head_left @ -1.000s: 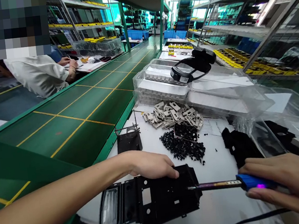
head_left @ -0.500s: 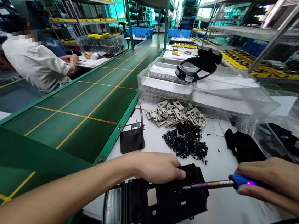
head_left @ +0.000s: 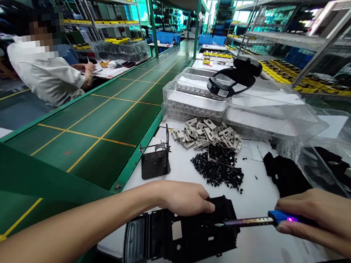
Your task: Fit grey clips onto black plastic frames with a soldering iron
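My left hand (head_left: 185, 197) presses down on the far edge of a flat black plastic frame (head_left: 177, 236) lying on the white bench, fingers curled over it. My right hand (head_left: 332, 221) is closed round a blue-handled electric screwdriver (head_left: 260, 221) with a purple light. Its metal bit lies level and its tip touches the frame's right side, just below my left fingertips.
Beyond the frame lie a pile of small black parts (head_left: 219, 171), a heap of grey clips (head_left: 209, 134) and a black metal bracket (head_left: 156, 160). Clear trays (head_left: 235, 104) carry a black headband magnifier (head_left: 234, 77). A green conveyor (head_left: 78, 137) runs left; a person in white (head_left: 47, 76) sits beyond.
The camera view shifted slightly. The screwdriver and my right hand slid a little left and down along the frame; my left hand stays on the frame.
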